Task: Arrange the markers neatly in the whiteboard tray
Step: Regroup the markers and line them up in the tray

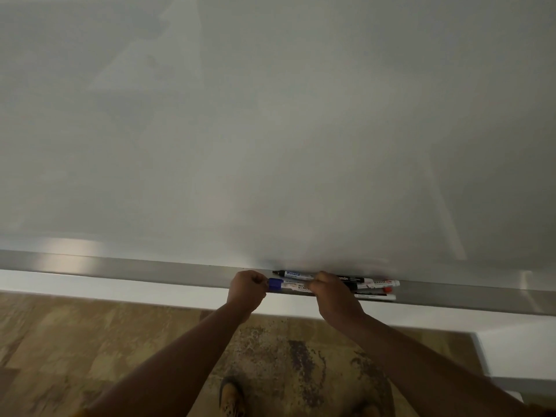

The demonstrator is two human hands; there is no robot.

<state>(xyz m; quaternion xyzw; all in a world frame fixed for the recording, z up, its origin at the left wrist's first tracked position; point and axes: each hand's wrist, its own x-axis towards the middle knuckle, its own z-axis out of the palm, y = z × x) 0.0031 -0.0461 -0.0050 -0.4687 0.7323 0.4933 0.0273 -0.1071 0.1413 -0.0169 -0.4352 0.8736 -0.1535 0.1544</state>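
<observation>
both hands grip a blue-capped marker in the whiteboard tray, left hand apparently clenched on its cap, right hand on the light, rigid, slippery barrel.

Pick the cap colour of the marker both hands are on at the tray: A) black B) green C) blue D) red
C: the blue-capped marker lies between the left hand and right hand on the whiteboard tray, its blue cap right beside the left hand's fingers.
</observation>
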